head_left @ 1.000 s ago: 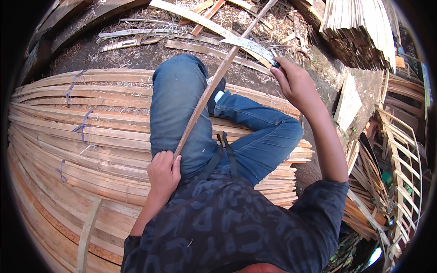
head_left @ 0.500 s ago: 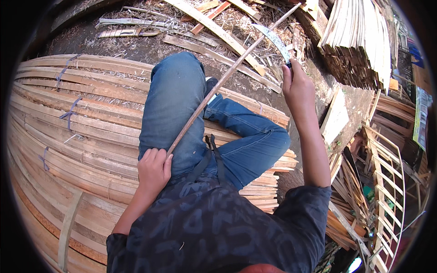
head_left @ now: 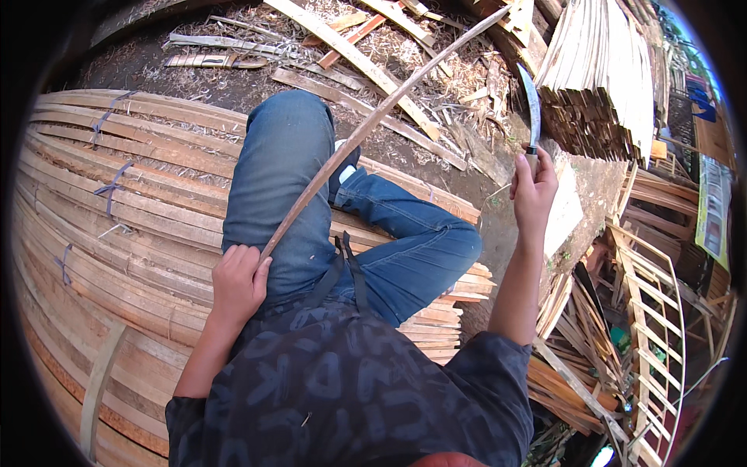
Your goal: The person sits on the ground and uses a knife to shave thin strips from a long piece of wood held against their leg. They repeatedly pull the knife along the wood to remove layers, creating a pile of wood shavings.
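A long, thin wooden stick (head_left: 334,159) slants across my right-front view, from my left hip over my left knee to the offcuts at the top. My left hand (head_left: 237,284) is closed round its near end, resting on my left thigh. In my right hand (head_left: 533,193) is a sickle (head_left: 531,105) with a curved steel blade and a short handle. My fingers are wrapped round the handle, and the blade points up and away. That blade is apart from the stick, to the right of it.
I sit on tied bundles of wooden slats (head_left: 148,202) spread to the left. Wood strips and shavings (head_left: 373,70) litter the ground ahead. A stacked bundle of slats (head_left: 599,86) stands at the far right, with a slatted wooden frame (head_left: 650,311) nearer.
My right hand with the sickle has moved right and nearer, away from the stick, and the blade now stands more upright. My left hand still holds the stick's near end.
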The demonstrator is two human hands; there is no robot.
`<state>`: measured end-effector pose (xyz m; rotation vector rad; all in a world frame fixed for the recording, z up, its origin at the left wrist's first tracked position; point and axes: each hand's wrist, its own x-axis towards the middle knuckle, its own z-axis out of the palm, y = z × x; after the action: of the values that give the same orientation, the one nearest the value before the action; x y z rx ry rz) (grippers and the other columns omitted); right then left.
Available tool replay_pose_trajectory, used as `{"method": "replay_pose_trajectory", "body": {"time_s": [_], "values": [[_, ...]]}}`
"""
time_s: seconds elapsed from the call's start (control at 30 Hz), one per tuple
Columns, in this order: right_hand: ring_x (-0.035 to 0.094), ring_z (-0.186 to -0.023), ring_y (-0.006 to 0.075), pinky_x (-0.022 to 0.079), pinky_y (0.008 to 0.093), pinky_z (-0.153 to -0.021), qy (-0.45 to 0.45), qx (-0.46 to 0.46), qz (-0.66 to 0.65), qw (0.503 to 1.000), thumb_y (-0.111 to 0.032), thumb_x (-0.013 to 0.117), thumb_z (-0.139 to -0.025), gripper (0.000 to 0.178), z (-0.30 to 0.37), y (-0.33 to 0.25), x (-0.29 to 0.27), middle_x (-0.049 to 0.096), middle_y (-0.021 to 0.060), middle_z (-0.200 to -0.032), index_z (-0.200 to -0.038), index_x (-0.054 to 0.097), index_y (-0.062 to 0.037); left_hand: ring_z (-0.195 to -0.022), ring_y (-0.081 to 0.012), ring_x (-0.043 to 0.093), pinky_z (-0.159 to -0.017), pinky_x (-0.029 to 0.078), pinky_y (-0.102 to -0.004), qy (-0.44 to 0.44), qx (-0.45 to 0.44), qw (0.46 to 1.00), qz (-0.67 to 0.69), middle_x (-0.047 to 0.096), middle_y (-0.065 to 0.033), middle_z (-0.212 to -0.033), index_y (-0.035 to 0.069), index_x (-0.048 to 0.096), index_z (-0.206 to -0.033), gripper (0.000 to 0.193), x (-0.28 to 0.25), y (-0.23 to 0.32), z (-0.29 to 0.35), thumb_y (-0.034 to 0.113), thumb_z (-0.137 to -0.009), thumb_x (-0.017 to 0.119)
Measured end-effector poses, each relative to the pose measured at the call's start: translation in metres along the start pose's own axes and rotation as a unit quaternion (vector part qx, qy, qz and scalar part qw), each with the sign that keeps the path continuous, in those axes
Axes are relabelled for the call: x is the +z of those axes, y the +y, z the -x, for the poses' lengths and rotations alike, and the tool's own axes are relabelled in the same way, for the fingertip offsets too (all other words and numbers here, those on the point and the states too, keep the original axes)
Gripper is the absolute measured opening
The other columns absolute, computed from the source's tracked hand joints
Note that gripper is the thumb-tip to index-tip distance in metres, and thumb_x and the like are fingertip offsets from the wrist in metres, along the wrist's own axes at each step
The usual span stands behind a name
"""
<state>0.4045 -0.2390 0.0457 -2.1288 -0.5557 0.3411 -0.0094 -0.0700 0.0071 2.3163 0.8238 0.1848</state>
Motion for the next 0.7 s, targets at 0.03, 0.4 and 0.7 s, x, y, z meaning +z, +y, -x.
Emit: {"method": "replay_pose_trajectory", "body": {"time_s": [0.03,0.4,0.7], "values": [[0.047,-0.052,0.0066,0.038,0.0211,-0.045,-0.044,0.012,-0.073,0.996,-0.011,0.059,-0.094,0.022,0.021,0.001,0.012,0.055,0.0022,-0.073,-0.112,0.054,0.0,-0.064,-0.033,0.046,-0.055,0.037,-0.043,-0.001,0.006,1.0,0.0,0.043,-0.0137,-0.068,0.002,0.046,-0.073,0.021,-0.003,0.002,0.002,0.009,-0.083,0.063],[0.042,-0.043,0.0072,0.035,0.0216,-0.035,-0.291,0.162,-0.563,0.756,-0.018,0.05,-0.1,0.017,0.167,-0.004,0.032,0.044,0.0019,-0.062,-0.105,0.049,-0.0018,-0.068,-0.0348,0.045,-0.061,0.038,-0.0422,-0.042,0.121,0.99,-0.062,0.044,-0.0152,-0.071,-0.001,0.046,-0.076,0.017,-0.058,0.001,0.014,0.002,-0.082,0.061],[0.041,-0.041,0.0074,0.035,0.0215,-0.035,-0.266,0.194,-0.563,0.758,-0.019,0.051,-0.1,0.014,0.178,0.004,-0.019,0.043,0.0006,-0.061,-0.1,0.047,-0.0059,-0.071,-0.0356,0.047,-0.062,0.04,-0.0411,-0.07,0.13,0.986,-0.076,0.042,-0.0161,-0.078,-0.002,0.044,-0.076,0.019,-0.045,0.02,0.023,0.0,-0.079,0.062]]}}
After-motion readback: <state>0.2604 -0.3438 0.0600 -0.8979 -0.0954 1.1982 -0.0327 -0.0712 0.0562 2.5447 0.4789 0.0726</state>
